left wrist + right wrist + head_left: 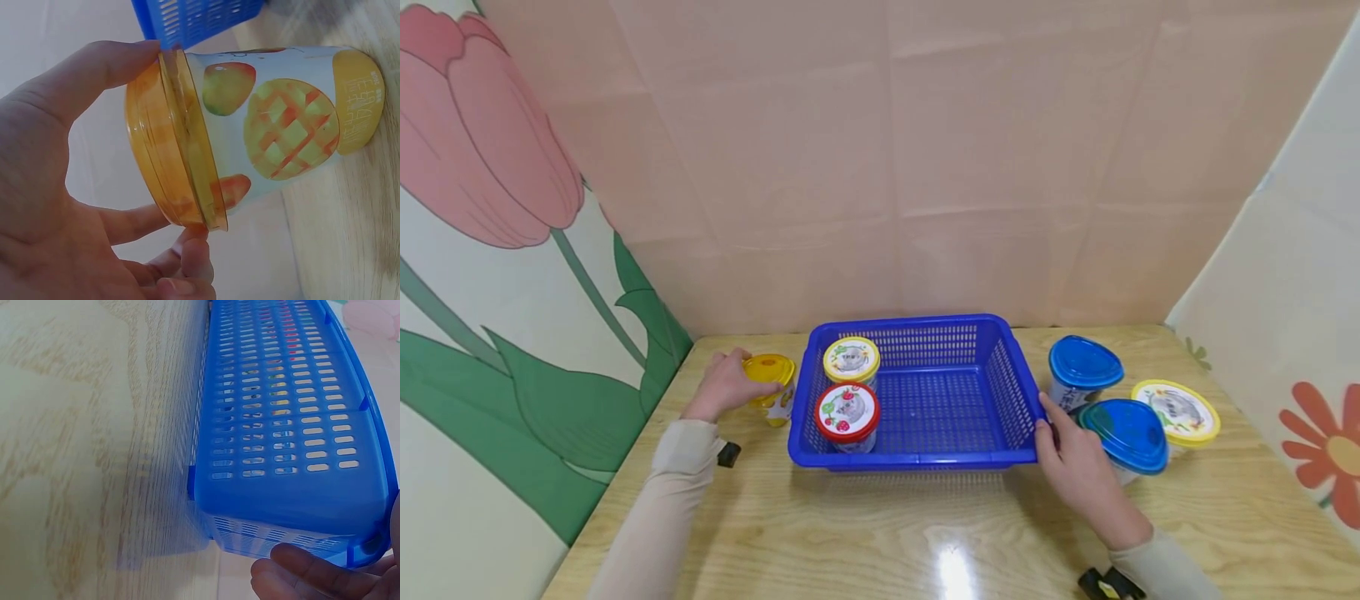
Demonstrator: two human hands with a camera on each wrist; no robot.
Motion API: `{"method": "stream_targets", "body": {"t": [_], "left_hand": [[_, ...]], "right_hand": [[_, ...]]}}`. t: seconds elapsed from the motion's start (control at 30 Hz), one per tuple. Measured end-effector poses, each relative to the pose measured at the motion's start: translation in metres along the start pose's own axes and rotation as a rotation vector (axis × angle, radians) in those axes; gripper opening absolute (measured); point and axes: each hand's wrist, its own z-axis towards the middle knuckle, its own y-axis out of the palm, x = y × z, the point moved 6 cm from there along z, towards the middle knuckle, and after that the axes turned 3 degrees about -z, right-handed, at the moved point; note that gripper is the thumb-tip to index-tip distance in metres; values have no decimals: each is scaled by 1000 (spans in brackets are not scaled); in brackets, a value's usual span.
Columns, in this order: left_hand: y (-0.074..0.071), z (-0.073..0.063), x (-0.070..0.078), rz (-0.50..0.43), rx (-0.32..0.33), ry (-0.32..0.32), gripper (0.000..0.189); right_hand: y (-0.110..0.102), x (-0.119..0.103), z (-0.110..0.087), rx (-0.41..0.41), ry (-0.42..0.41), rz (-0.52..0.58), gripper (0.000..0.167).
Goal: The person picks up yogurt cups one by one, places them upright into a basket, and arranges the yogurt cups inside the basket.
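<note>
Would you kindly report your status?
Left hand gripping amber-lidded cup, left of basket. Right hand holding basket's right rim. Two tubs occupy basket's left end.

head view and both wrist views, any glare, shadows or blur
Head view: white glare on the table near the bottom edge, soft shadow below the basket; left wrist view: held cup looks hazy, its lettering soft; right wrist view: bluish shading on the table beside the basket.

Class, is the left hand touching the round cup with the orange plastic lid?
Touching: the left wrist view shows the left hand gripping the cup's lid.
</note>
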Motion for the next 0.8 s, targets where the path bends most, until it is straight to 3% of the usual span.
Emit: {"method": "stream_targets", "body": {"t": [0.8], "left_hand": [[-3,1,-4,-11,47,-14,90]], "right_hand": [[0,1,1,15,-6,1,54]]}}
